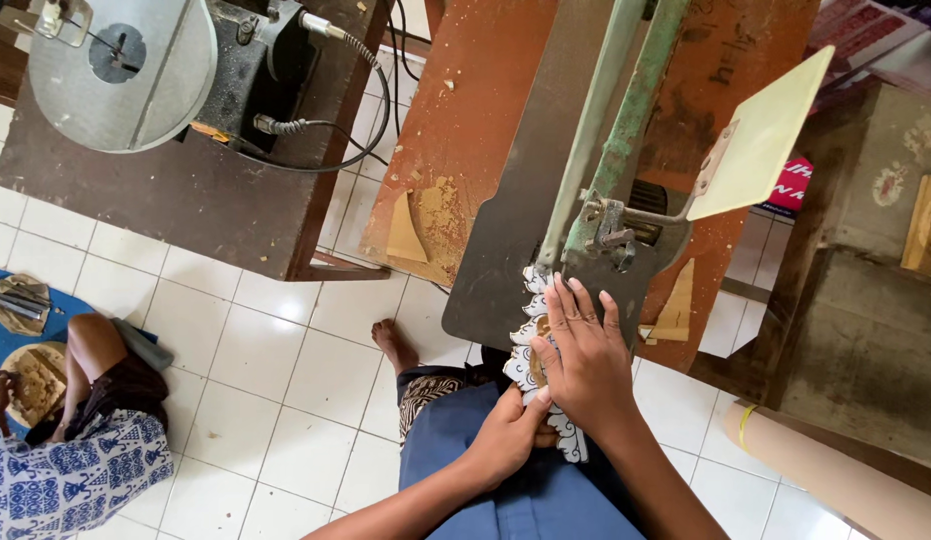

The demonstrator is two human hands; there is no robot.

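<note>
We are observing a person seated at a scroll saw (610, 225), feeding a flat carved piece (537, 330) with a scalloped white edge across the dark metal saw surface (505, 250). The right hand (583, 365) is lying flat on top of the piece, fingers spread and pressing it down just in front of the blade clamp; this grip is open-palmed, holding by pressure and not closing around anything. The left hand (510, 435) is clenching the near end of the piece, at the edge of the surface above the person's lap, fingers curled around it. The piece is lying partly on the surface and partly overhanging toward the blue shorts (505, 490). We judge that the cutting step is in hand, with the outline largely shaped already, since the scalloped edge is showing along the whole visible left side. The next move, in our judgement, is calling for slow, steady feeding with fingertips kept to the side of the blade line, as the right fingers are resting very near the clamp. We cannot tell exactly where the blade is meeting the piece. A wooden offcut (405, 232) is lying on the reddish bench (465, 110) beside the saw, and another person (75, 440) is sitting on the tiled floor (275, 380) well apart.
</note>
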